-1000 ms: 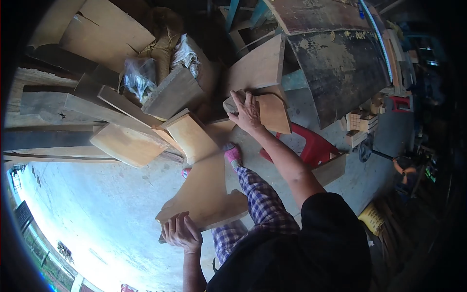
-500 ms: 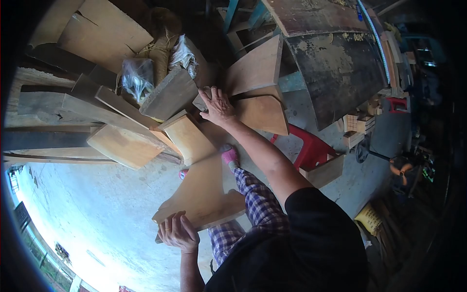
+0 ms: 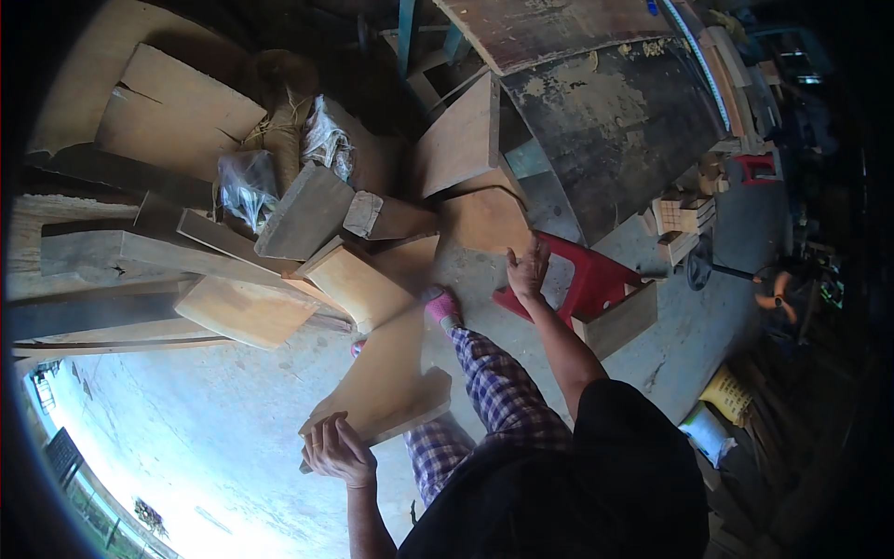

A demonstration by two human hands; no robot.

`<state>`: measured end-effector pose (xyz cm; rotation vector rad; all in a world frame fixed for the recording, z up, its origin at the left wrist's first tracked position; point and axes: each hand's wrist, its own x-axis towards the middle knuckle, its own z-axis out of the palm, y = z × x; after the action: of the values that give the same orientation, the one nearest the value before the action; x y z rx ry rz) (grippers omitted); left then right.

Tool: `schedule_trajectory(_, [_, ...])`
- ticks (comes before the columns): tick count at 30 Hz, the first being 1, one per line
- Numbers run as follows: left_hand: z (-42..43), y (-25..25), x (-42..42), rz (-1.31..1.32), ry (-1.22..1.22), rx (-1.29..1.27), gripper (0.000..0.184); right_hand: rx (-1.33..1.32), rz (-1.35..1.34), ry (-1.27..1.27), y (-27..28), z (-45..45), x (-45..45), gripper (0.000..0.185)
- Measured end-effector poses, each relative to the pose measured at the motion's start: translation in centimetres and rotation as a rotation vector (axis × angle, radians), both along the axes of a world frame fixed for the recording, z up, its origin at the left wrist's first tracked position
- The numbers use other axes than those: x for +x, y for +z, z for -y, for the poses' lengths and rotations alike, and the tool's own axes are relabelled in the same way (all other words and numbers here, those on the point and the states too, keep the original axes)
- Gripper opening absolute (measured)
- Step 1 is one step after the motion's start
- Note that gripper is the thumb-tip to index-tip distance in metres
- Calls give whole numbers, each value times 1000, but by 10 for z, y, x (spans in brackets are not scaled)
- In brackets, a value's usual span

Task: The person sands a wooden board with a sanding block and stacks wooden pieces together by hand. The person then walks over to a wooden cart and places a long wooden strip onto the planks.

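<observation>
My left hand (image 3: 338,452) grips the near left end of a large flat wooden board (image 3: 382,373), which slants across in front of my legs. My right hand (image 3: 528,270) is at the near edge of a brown wooden panel (image 3: 486,219), beside a red plastic stool (image 3: 596,279); its fingers are partly spread, and whether they grip the panel's edge is unclear. A wooden block with a pale, rough end (image 3: 363,215) lies among the boards, left of that panel. A light curved board (image 3: 361,284) leans just beyond the large one.
Boards and beams (image 3: 186,112) are piled at the left, with a clear plastic bag (image 3: 247,186) among them. A dark worn panel (image 3: 624,121) stands at the upper right. Small wooden blocks (image 3: 684,216), a fan (image 3: 775,291) and a yellow sack (image 3: 726,395) are farther right.
My right hand has let go of the wooden block, which now lies farther left among the boards, and has moved right and nearer to the brown panel's edge. My left hand keeps its grip.
</observation>
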<state>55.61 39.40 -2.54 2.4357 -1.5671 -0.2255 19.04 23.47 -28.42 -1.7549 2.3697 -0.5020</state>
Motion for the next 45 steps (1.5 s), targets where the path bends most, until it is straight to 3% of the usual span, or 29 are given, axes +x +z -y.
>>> schedule_trajectory(3, [-1,-2,3,-14,1,26,39,141,-18,-113,-12,0,-37,70])
schedule_trajectory(6, [1,-2,2,-29,-5,41,41,120,48,-22,-51,14,-58,59])
schedule_trajectory(9, [-6,-7,3,1,-15,21,47,366,104,-36,-45,34,-50,45])
schedule_trajectory(15, [-7,-4,-1,20,-42,73,48,207,341,-46,-63,26,-7,33])
schedule_trajectory(18, [-7,-1,0,27,-78,93,45,181,311,23,-57,39,-3,29])
schedule_trajectory(25, [-7,-3,-3,34,-53,59,55,-40,218,131,-34,78,-8,31])
schedule_trajectory(28, [-3,-2,-5,24,-15,61,56,-10,291,120,-41,93,-5,31])
schedule_trajectory(29, [-7,-3,1,12,8,123,46,-4,293,119,-49,103,-5,31])
schedule_trajectory(32, [-1,-2,0,6,26,137,45,163,217,141,-81,127,-4,33])
schedule_trajectory(34, [2,-4,2,-1,30,118,47,-105,-47,234,-81,135,3,45])
schedule_trajectory(35, [3,-5,3,-11,29,103,48,-109,-46,238,-79,135,4,45])
schedule_trajectory(37, [12,-5,2,-4,33,97,50,34,-232,273,-56,128,13,54])
schedule_trajectory(42, [48,-12,20,-15,-41,19,53,4,-145,354,-9,78,5,55])
schedule_trajectory(45, [85,-25,38,-38,-41,-10,51,349,-90,378,-13,24,-7,46])
